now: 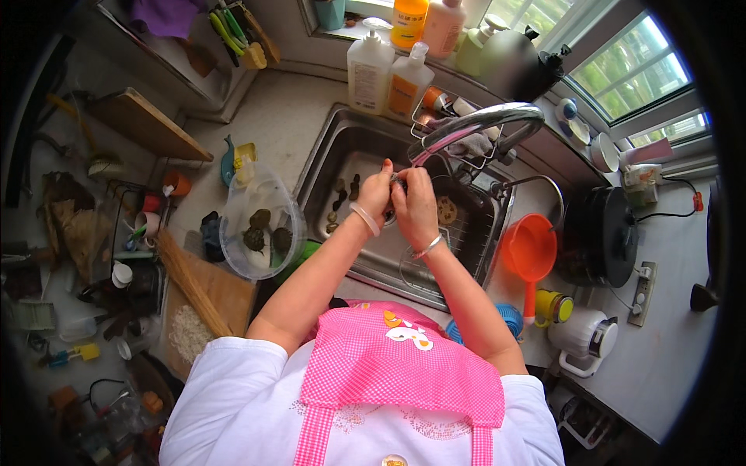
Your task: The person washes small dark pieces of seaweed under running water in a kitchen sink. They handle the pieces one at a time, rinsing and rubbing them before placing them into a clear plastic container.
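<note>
Over the steel sink [371,260], my left hand [374,196] and my right hand [416,208] are close together. Both are closed around a small dark thing [398,184], mostly hidden by the fingers, so its kind cannot be made out. Just beyond my right hand is the curved chrome faucet [497,116]. Several small dark oblong pieces [339,194] lie on the sink floor to the left of my hands. A clear plastic tub [233,203] stands left of the sink, with several dark greenish-brown rounded lumps [255,236] in it.
Soap bottles [370,74] line the sink's back edge. To the right are an orange-red plastic water scoop [530,247], a black pot [597,237] and a white kettle [583,338]. A whisk-like straw brush [190,283] lies on a wooden board [229,291] at the left.
</note>
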Demonstrator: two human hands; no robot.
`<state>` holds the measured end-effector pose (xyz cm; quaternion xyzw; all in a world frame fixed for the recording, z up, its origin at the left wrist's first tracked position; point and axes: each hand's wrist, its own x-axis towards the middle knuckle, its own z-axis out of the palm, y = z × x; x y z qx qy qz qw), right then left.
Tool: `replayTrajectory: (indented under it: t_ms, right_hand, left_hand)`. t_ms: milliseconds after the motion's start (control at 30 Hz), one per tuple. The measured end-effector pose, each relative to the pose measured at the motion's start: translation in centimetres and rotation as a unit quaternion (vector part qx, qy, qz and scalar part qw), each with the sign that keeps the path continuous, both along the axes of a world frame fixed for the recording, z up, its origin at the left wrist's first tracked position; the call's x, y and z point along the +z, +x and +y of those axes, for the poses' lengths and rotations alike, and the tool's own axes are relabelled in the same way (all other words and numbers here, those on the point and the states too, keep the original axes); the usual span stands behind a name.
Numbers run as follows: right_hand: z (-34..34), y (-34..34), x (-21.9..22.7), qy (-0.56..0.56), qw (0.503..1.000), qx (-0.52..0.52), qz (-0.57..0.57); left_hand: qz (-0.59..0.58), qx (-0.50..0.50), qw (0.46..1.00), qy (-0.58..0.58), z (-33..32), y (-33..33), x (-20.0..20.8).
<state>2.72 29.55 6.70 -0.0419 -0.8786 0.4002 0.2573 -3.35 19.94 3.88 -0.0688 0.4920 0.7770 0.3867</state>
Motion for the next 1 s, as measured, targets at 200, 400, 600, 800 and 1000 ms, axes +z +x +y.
replayTrajectory:
  t_ms: [200,400,600,800,1000]
  right_hand:
    - [1.7,-1.5,-1.4,-0.054,0.997,-0.040,-0.026]
    - [1.7,0.1,-0.7,-0.120,0.991,-0.013,-0.066]
    - [2.3,-1.9,-0.8,-0.029,0.999,0.003,-0.030]
    - [1.3,-0.3,-1.9,-0.048,0.998,-0.007,-0.032]
    - [1.5,-1.1,0.0,-0.082,0.995,0.020,-0.044]
  left_hand:
    - [-0.025,0.088,0.995,0.042,1.7,0.9,0.2]
    - [-0.060,0.087,0.994,0.039,0.1,-0.9,-1.3]
    - [-0.150,0.095,0.982,0.060,1.4,0.0,-2.2]
    - [-0.074,0.084,0.990,0.085,0.4,0.3,-2.3]
    - [-0.067,0.118,0.987,0.082,1.5,-1.2,-2.7]
